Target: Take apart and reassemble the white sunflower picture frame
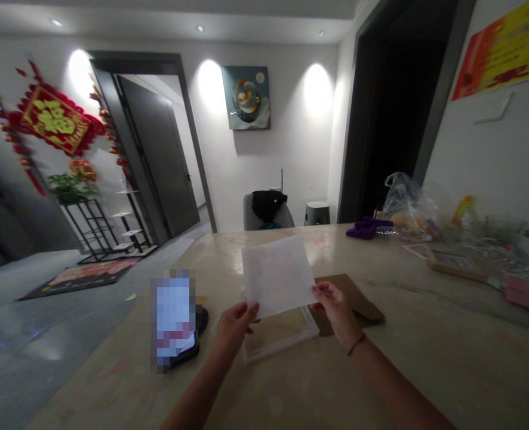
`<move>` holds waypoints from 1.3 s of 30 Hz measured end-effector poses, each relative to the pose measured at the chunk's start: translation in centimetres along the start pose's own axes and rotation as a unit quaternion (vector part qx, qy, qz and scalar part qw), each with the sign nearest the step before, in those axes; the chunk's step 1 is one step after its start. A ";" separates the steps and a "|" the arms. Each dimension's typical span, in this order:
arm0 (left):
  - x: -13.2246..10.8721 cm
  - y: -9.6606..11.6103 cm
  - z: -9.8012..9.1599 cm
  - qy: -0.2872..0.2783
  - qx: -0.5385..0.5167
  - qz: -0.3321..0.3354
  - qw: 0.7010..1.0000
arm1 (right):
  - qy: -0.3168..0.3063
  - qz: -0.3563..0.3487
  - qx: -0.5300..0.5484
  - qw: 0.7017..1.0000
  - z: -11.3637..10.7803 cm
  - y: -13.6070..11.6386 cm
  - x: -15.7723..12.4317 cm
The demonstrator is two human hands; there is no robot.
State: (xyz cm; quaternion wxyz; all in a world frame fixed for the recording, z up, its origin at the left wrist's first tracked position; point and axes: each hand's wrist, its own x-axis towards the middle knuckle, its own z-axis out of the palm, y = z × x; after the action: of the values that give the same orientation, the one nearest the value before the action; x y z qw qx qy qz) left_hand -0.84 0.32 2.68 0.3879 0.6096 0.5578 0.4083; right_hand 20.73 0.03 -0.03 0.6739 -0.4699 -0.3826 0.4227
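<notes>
A white sheet of paper (279, 276) is held up above the table, tilted toward me. My left hand (238, 322) pinches its lower left corner, and my right hand (334, 304) pinches the lower right corner. Faint pinkish marks show on the sheet. Beneath it lies a white rectangular frame (282, 343), partly covered from view by the paper. To the right, a brown board (351, 298) rests on the table, half behind my right hand and touching or close to the frame.
A phone (175, 319), its screen blurred out, stands propped on the marble-look table (408, 370) at left. At right are a wooden picture frame (456, 263), a purple cloth (366, 227), a clear plastic bag (408, 206) and a pink box (528, 295). A chair (268, 215) stands beyond.
</notes>
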 end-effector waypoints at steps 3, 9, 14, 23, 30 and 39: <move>-0.2 0.4 -0.2 0.017 -0.027 -0.009 0.999 | 0.032 -0.099 -0.135 0.985 0.1 0.0 -0.5; -0.6 0.7 0.1 0.046 -0.043 -0.018 0.998 | -0.044 -0.435 -0.480 0.761 0.9 -0.3 -2.4; -1.3 0.6 1.8 0.039 -0.066 -0.018 0.997 | -0.078 -0.521 -0.575 0.627 1.5 0.5 -2.4; -2.2 1.6 2.8 -0.058 -0.103 -0.003 0.993 | -0.057 -0.523 -0.553 0.647 -0.2 -0.7 -1.5; -2.1 1.2 2.7 -0.128 -0.090 -0.051 0.986 | -0.041 -0.383 -0.403 0.830 -0.3 -2.2 -1.8; -1.2 0.1 3.1 -0.134 -0.155 -0.055 0.977 | -0.008 -0.011 0.059 0.998 3.3 -1.6 -3.1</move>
State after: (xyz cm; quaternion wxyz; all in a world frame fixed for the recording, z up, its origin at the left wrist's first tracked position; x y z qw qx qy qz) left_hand 2.03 -0.98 1.55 0.5709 0.5596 0.4632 0.3824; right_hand 17.01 -2.13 2.03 0.7019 -0.4215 -0.3674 0.4412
